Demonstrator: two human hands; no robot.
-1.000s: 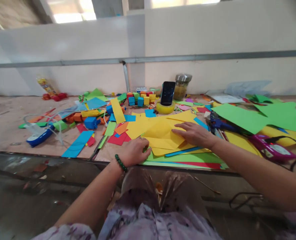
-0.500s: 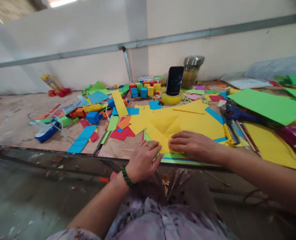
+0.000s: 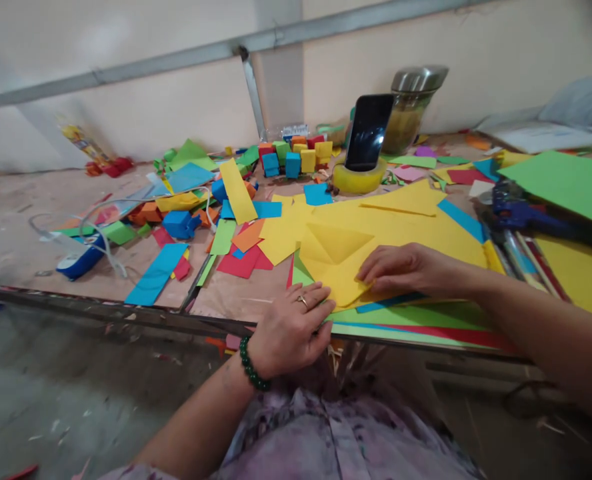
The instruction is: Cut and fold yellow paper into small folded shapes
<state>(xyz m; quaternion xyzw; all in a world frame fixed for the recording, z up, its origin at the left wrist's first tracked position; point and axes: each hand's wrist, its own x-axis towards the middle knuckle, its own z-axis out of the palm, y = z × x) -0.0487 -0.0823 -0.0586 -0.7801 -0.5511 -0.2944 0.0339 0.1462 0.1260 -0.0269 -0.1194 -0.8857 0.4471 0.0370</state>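
Observation:
A folded sheet of yellow paper (image 3: 333, 257) with a triangular crease lies near the table's front edge, on top of other yellow and coloured sheets. My left hand (image 3: 296, 323), with a ring and a green bead bracelet, rests flat at the paper's near-left corner, fingers stretched out. On the paper's right side, my right hand (image 3: 406, 270) has its fingers curled and closed on the edge, which looks slightly raised. The right thumb is hidden. Beneath the hands, the edges of stacked green sheets (image 3: 426, 315) show, with blue and red ones among them.
A phone (image 3: 370, 132) leans on a yellow tape roll (image 3: 359, 177), before a metal-lidded jar (image 3: 411, 110). Small folded paper cubes (image 3: 292, 165) stand at the back. Leftward are paper scraps and a blue device (image 3: 80, 259) with a white cable. A blue glue gun (image 3: 531, 217) lies right.
My right hand has shifted right with its fingers more curled, and the paper's right edge has come up slightly. The left hand stays at the near corner. The view has tilted down.

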